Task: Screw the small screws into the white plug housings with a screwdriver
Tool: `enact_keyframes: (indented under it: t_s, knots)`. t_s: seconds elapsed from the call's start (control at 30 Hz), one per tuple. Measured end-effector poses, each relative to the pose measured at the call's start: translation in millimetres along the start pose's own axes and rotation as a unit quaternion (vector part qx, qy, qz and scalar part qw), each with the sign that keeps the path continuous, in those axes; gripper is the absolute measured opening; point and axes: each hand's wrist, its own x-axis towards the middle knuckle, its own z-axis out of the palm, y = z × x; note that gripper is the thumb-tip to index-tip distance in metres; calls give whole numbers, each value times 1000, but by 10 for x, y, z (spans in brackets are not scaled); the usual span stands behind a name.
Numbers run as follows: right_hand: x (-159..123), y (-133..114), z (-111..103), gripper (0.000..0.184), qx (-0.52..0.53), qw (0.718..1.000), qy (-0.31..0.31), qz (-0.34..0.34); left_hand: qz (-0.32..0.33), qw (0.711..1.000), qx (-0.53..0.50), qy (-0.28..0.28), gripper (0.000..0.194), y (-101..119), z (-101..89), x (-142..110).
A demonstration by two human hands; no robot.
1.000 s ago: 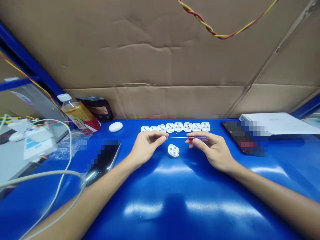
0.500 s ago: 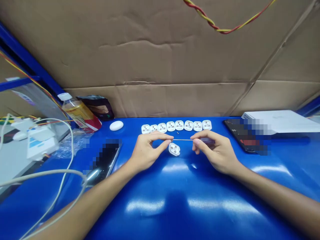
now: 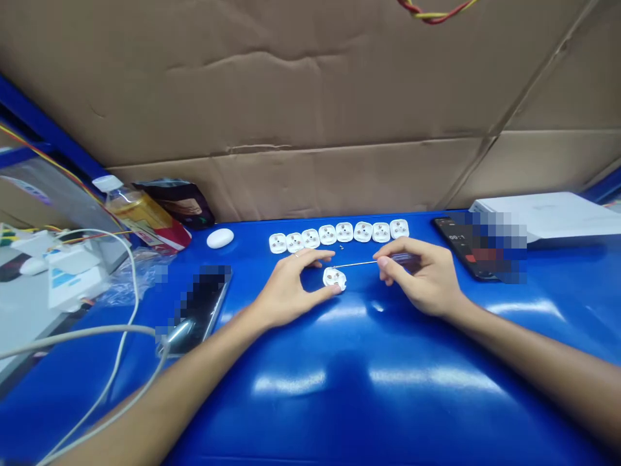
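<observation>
Left hand: left hand [image 3: 288, 288] curved over the bench, on the near side of the loose piece.
Left fingers: spread and arched around the piece; thumb [image 3: 334, 291] touching its lower edge, index finger [image 3: 315, 254] passing above it. Firmness of hold could not be told.
Right hand: right hand [image 3: 422, 277] raised just off the bench, holding a screwdriver [image 3: 402, 261] with a dark handle.
Right fingers: thumb [image 3: 384, 262] and fingers pressed together, pinching the handle.
Screwdriver tip: thin steel shaft [image 3: 356, 264] pointed left, ending at the upper edge of the piece. Contact unclear.
Loose piece: white plug body [image 3: 334, 279] lying flat on the blue workbench [image 3: 369, 362], between both hands.
Row: eight white plug bodies [image 3: 336, 233] side by side, just beyond the hands; tiny metal part [image 3: 341, 246] just in front, too small to identify.
Bench left: smartphone [image 3: 198, 309], partly pixelated; white oval case [image 3: 220, 238]; bottle [image 3: 138, 212]; dark snack bag [image 3: 174, 202].
Bench right: pixelated smartphone [image 3: 478, 249] beside white box [image 3: 546, 215].
Behind: cardboard sheet [image 3: 301, 84] with twisted red-yellow wire [image 3: 434, 14].
</observation>
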Motion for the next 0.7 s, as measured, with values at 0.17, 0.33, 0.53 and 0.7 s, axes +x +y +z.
enact_keyframes:
  t_s: [0.17,0.33,0.53,0.7]
  knots:
    - [24,102,-10,17,-26,999,12,15,-16,999,34,-29,40,-7,22,2]
    - [15,116,-7,12,-42,999,22,11,0,998,46,-34,42,-20,18,-3]
    - [-15,144,-20,13,-66,998,-5,-9,8,998,54,-33,42,-19,20,2]
    - [-30,159,-14,11,-66,997,-31,-31,18,998,51,-36,42,-15,26,15]
